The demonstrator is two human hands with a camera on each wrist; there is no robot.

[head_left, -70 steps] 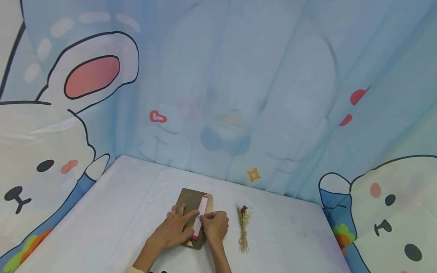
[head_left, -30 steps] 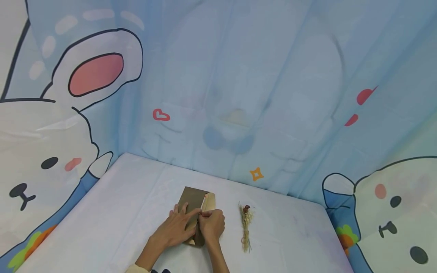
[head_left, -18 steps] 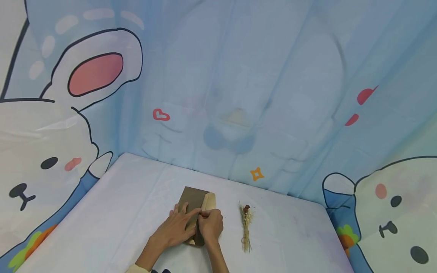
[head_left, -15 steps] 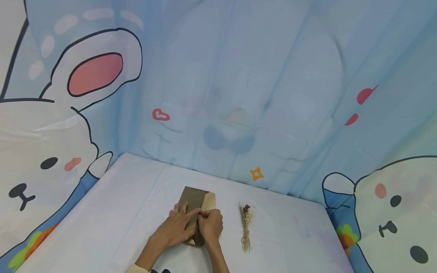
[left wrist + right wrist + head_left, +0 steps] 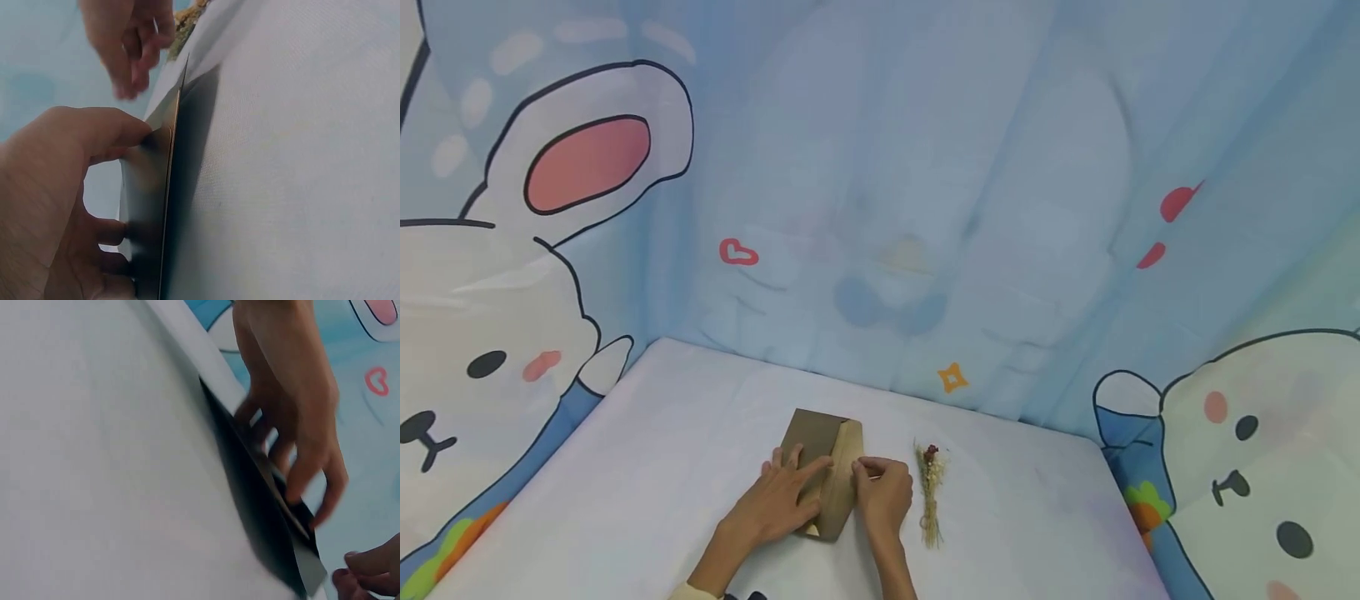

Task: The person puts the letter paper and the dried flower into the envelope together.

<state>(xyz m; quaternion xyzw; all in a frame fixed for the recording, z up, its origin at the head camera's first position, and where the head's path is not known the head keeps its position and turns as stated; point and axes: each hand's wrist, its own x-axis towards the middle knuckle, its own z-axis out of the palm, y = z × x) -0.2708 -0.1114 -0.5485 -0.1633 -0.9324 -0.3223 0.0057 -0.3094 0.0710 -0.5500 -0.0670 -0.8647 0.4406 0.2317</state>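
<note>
A brown-gold paper envelope (image 5: 808, 427) lies on the white tabletop, its paler gold flap (image 5: 841, 487) spread out to the right. My left hand (image 5: 775, 505) rests on the envelope with its fingers spread, thumb and fingertips touching the surface. In the left wrist view, the envelope (image 5: 145, 194) is seen almost edge-on beneath those fingertips. My right hand (image 5: 884, 500) hovers by the flap's right edge, fingers loosely curled. The right wrist view puts the right fingertips (image 5: 353, 559) apart from the envelope, with nothing visible between them. Whatever lies inside the envelope is hidden.
A small bunch of dried flowers (image 5: 931, 492), tied near the stems, lies just right of my right hand. The white tabletop (image 5: 700, 433) ends at a blue curtain (image 5: 880, 167) printed with cartoon animals. A dark object (image 5: 756, 596) shows at the bottom edge.
A white, red-edged strip lay along the envelope earlier and slipped from sight under its dark panel as the right hand pushed. The right hand has since moved rightward, off the panel's edge; the left stays.
</note>
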